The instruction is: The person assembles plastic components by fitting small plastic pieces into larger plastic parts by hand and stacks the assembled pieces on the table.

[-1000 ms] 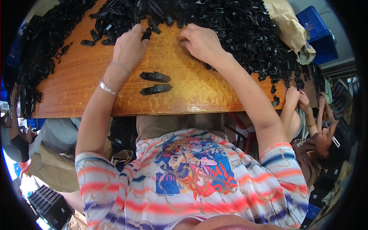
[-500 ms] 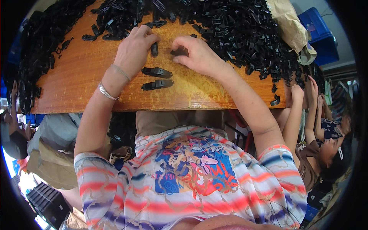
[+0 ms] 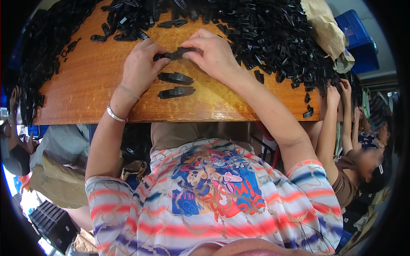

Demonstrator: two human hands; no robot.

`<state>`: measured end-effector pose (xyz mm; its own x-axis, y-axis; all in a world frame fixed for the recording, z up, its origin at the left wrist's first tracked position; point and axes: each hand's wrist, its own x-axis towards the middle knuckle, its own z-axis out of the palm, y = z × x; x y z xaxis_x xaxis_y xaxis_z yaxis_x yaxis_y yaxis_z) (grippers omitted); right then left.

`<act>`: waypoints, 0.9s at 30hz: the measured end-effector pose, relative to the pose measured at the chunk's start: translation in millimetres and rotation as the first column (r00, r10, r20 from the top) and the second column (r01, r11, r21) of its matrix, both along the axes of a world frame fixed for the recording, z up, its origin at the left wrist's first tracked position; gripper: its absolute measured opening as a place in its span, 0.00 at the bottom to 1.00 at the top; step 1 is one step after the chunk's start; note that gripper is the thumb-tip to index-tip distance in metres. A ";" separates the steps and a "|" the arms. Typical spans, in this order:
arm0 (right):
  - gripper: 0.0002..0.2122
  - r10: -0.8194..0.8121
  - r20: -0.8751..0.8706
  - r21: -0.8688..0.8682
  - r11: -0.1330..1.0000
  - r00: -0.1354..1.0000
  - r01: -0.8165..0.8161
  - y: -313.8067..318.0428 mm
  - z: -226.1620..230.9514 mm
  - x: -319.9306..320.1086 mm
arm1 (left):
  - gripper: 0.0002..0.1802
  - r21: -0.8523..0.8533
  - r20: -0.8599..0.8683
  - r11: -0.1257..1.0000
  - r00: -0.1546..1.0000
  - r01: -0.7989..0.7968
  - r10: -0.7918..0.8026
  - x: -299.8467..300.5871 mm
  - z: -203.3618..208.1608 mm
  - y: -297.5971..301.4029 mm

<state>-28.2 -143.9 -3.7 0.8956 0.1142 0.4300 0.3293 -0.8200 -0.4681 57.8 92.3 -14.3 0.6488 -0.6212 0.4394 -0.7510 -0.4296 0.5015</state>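
Observation:
My left hand (image 3: 143,62) pinches one end of a slim black plastic piece (image 3: 176,54) above the table. At its other end, the thumb and fingers of my right hand (image 3: 213,56) are closed on it too. The piece lies level between my fingertips and looks like two parts end to end; whether they are locked together I cannot tell. Just nearer to me, two similar long black pieces, an upper one (image 3: 175,78) and a lower one (image 3: 176,92), rest side by side on the wooden table (image 3: 94,81).
A heap of black plastic parts (image 3: 277,38) covers the table's far right, and another heap (image 3: 40,55) lines its left side. Beyond the right heap are a brown paper bag (image 3: 322,25) and a blue bin (image 3: 356,40). A co-worker's hands (image 3: 333,94) reach in at the right.
My hands have come together, and both now grip one black piece. My left hand has moved nearer to me, away from the far heap. The two pieces on the table have stayed put.

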 end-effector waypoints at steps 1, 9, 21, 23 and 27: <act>0.12 -0.015 -0.008 -0.030 0.999 1.000 0.014 0.6 -3.0 4.2 | 0.11 0.000 -0.001 1.000 1.000 -0.006 0.006 0.6 -1.0 0.5; 0.12 0.088 0.014 -0.058 0.995 0.996 -0.087 3.5 -14.7 25.3 | 0.10 -0.019 0.002 1.000 1.000 0.020 -0.020 1.3 -2.0 -6.9; 0.12 -0.108 -0.169 -0.358 0.933 0.980 0.041 -45.8 33.7 -1.1 | 0.16 0.095 -0.130 0.992 0.989 0.084 -0.071 37.5 36.4 -6.7; 0.12 -0.183 -0.184 -0.431 0.898 0.966 0.088 -46.5 34.6 1.6 | 0.16 0.096 0.047 0.995 0.999 0.010 -0.014 44.8 32.0 -35.1; 0.16 -0.243 -0.191 -0.566 0.819 0.951 0.095 -39.7 28.8 14.0 | 0.14 0.178 0.322 0.977 0.945 -0.116 0.054 70.2 2.8 -69.6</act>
<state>-14.2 -183.6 25.0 0.9891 0.0993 0.1087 0.0970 -0.9949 0.0259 127.9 22.7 -11.5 0.5515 -0.6624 0.5070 -0.8129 -0.5632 0.1484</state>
